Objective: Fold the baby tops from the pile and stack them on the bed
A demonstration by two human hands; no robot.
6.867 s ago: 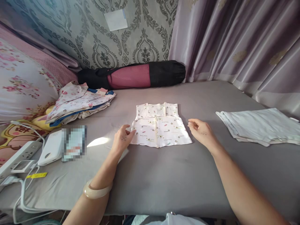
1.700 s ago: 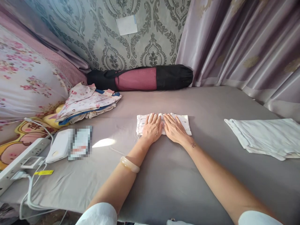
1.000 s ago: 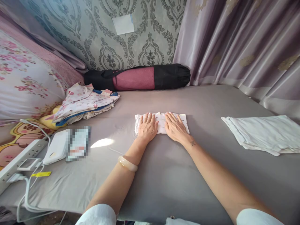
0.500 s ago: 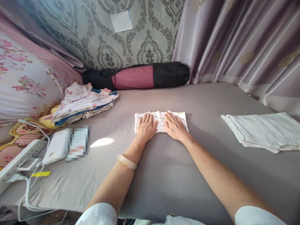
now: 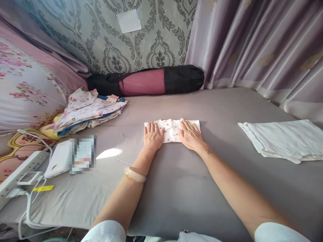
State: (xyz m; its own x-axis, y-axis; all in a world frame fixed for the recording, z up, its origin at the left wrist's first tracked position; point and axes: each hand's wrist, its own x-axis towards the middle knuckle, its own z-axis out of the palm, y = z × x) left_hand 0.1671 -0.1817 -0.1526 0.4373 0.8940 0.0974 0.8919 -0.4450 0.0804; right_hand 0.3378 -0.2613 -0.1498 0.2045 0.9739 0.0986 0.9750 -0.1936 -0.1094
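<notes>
Power strip [image 5: 27, 168]: lower left of the frame, cables plugged in; probably kept at the edge so the cords stay clear of the hands.
White box [image 5: 60, 158]: just right of the strip, flat, perhaps put there to be near a cable.
Clothes pile [image 5: 91, 109]: left of centre, layers stacked loosely, leaving the middle free for handwork, it seems.
Rolled bag [image 5: 143, 81]: upper centre, lying lengthwise against the wall, likely to be out of the way.
Left hand [image 5: 153, 137]: palm down, fingers extended on the cloth's left part, gripping nothing; the flat palm would spread pressure.
Printed cloth [image 5: 173, 131]: centre of the frame, apparently folded, under both hands.
Right hand [image 5: 191, 135]: flat too, fingers extended on the right part, likely balancing the left.
White cloth [image 5: 280, 139]: right side, folded, well apart from the hands.
</notes>
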